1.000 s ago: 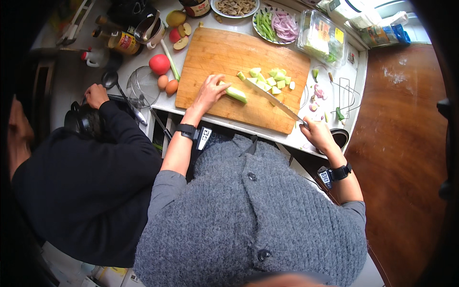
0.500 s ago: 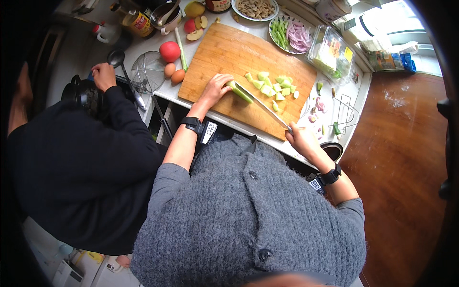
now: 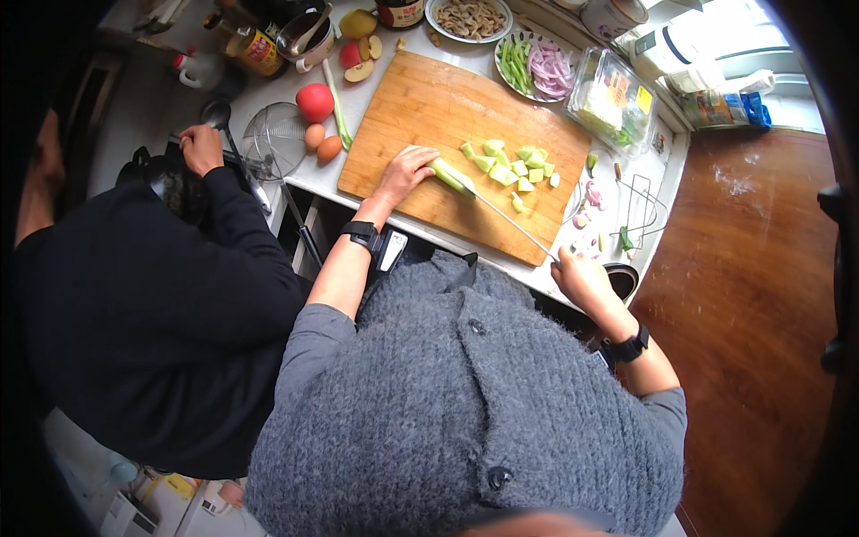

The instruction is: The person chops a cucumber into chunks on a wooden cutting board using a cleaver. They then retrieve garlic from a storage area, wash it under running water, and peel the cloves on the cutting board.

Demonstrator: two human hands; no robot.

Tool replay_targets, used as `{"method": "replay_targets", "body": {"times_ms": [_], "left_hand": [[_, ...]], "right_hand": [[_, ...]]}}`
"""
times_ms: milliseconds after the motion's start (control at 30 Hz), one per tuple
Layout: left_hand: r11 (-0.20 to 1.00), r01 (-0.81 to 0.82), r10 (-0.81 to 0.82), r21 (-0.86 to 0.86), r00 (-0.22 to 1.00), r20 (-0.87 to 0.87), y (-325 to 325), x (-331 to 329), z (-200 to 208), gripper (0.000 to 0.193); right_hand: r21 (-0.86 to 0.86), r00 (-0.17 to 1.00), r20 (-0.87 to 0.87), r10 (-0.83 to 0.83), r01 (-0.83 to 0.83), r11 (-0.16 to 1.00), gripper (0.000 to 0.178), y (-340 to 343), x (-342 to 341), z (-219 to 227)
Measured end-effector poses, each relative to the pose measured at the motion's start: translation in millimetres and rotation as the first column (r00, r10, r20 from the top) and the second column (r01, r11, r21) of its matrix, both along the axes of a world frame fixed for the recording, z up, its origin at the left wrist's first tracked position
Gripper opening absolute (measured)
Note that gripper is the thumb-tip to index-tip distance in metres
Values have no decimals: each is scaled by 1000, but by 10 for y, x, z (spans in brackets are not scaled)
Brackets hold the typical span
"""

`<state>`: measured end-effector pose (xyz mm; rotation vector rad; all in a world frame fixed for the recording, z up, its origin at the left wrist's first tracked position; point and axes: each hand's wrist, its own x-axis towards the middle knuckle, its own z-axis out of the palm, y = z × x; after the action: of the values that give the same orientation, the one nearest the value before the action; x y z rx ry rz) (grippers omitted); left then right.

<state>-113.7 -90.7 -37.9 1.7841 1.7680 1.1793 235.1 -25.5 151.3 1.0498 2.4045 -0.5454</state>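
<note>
On the wooden cutting board [image 3: 429,98], my left hand [image 3: 407,172] is closed around one end of a pale green vegetable stick [image 3: 455,179], perhaps cucumber. In my right hand [image 3: 583,282], at the near right corner of the board, is the handle of a kitchen knife [image 3: 514,220]. Its blade slants across the board, with the tip by the right end of the stick; whether they touch I cannot tell. Several cut chunks of the same green vegetable [image 3: 504,172] lie loosely beyond the blade.
On the left, a co-worker's hand [image 3: 202,149] is over a black pot [image 3: 170,183]. A wire strainer [image 3: 273,139], eggs [image 3: 328,148] and a tomato [image 3: 315,102] sit left of the board. Plates of sliced onion [image 3: 550,72] and mushrooms [image 3: 472,18] stand behind, beside a clear plastic box [image 3: 613,98].
My right hand has moved right and slightly nearer, drawing the knife so its tip sits at the stick's right end. My left hand stays on the stick. The co-worker's hand has shifted slightly.
</note>
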Motion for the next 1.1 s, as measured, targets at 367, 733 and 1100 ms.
{"method": "replay_targets", "body": {"times_ms": [367, 733, 1100], "left_hand": [[993, -87, 92, -81, 994, 60, -119, 200, 104, 40], [997, -74, 74, 3, 995, -74, -168, 253, 77, 38], [951, -201, 162, -237, 971, -173, -319, 530, 292, 36]], "right_hand": [[-287, 845, -204, -495, 432, 855, 26, -250, 201, -17], [-87, 961, -180, -208, 195, 977, 21, -268, -215, -507], [-264, 787, -433, -439, 355, 897, 26, -214, -318, -759]]}}
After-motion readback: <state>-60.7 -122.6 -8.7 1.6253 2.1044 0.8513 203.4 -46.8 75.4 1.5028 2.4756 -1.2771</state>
